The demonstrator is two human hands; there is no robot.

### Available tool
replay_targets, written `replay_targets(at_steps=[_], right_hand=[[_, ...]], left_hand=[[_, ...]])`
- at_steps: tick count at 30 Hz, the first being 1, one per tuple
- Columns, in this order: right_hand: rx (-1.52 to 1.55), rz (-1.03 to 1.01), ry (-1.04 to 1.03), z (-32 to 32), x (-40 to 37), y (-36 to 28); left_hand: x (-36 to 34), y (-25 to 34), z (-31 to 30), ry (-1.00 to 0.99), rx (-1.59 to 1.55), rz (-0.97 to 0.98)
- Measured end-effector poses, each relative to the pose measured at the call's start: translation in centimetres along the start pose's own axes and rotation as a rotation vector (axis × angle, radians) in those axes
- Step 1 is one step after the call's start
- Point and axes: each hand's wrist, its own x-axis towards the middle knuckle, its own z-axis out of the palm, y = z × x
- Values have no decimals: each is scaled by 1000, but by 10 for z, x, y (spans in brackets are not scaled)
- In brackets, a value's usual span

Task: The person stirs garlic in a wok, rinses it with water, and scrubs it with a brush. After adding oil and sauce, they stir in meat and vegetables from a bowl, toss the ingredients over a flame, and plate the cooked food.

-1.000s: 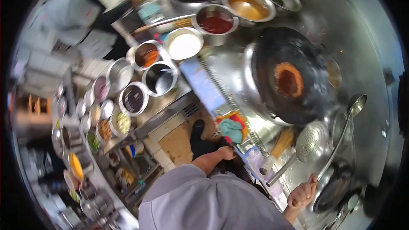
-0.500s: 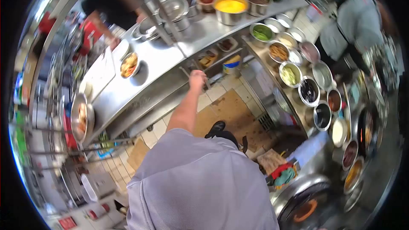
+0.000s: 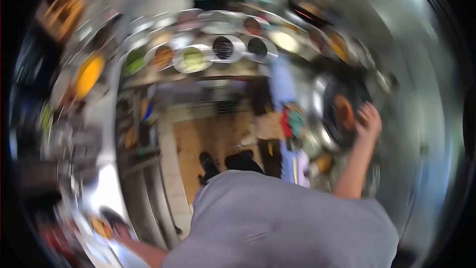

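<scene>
At the lower left, my left hand (image 3: 119, 229) reaches over the steel counter and is nearest to a bowl of orange-yellow food (image 3: 101, 227). Blur hides its fingers and whether they touch the bowl. On the other side, my right hand (image 3: 369, 119) is beside or over the right rim of a large dark wok (image 3: 331, 89). Its fingers look bent, but they are smeared, and I cannot make out anything in them. An orange-brown ring-shaped patch (image 3: 343, 111) shows inside the wok, just left of that hand.
Ahead, a shelf holds several round containers, among them green shreds (image 3: 193, 59), dark contents (image 3: 222, 47) and pale cream contents (image 3: 283, 41). Red and green cloths (image 3: 296, 121) hang left of the wok. A pot of yellow liquid (image 3: 89, 75) stands on the left counter. Brown matting (image 3: 213, 134) covers the floor.
The view has swung right, bringing the wok nearer the middle right. My right hand has come into view beside it. My left hand now appears by the food bowl at the lower left.
</scene>
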Motion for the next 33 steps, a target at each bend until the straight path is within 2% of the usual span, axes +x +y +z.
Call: replay_targets(at_steps=[1,2,4,5,7,8,10,11,12,14,15,16,17,18,19,20,22,24,25,26,27,28,30,33], right_hand=[[65,155,-216,-31,2,5],[181,170,-226,-58,15,20],[-328,-66,65,-48,-36,27],[-315,-61,87,-63,-44,32],[-831,-70,127,-86,-53,50],[-825,-66,124,-88,-56,63],[-1129,-121,240,-96,-60,89],[-1425,-230,278,-101,-56,106],[-1429,-225,264,-100,-61,110],[-1520,-34,354,-75,-67,123],[-1545,-51,354,-81,-58,132],[-1570,-73,312,-83,-53,137],[-1594,-2,289,-90,-36,144],[-1732,-102,229,-56,-58,130],[-1783,-55,367,-20,-81,115],[-1742,-320,420,1,-84,119],[-1509,-847,5,12,-15,146],[-1076,-590,-365,105,-35,180],[-1013,-550,-642,150,-27,209],[-848,-329,-845,216,-88,201],[-847,-153,-915,257,-104,217],[-824,-155,-1008,295,-105,233],[-633,-56,-1027,375,-88,284],[-820,-283,-906,472,-71,337]], left_hand=[[-35,13,-29,-42,-184,-11],[7,10,-30,-88,-336,-61],[56,-2,-48,-108,-558,-245],[75,-7,-54,-89,-652,-355],[101,-11,-62,-14,-834,-595],[109,-10,-65,24,-922,-723],[127,11,-69,101,-1085,-997],[139,24,-69,147,-1159,-1134],[151,40,-65,200,-1233,-1273],[157,53,-41,5,-1385,-1234],[183,135,-30,145,-1410,-1304],[176,113,-15,126,-1456,-1227],[186,129,-12,14,-1459,-1119],[201,163,-13,-20,-1420,-1082],[225,203,-4,139,-1338,-1150],[238,225,-5,125,-1326,-1145],[257,242,15,113,-1265,-1131],[272,246,45,31,-1247,-1059],[284,257,49,17,-1216,-1066],[292,265,63,1,-1209,-1057],[298,274,74,20,-1215,-1056],[305,282,85,-29,-1218,-1045],[323,293,98,-60,-1225,-1032],[340,311,110,-147,-1235,-1046]])
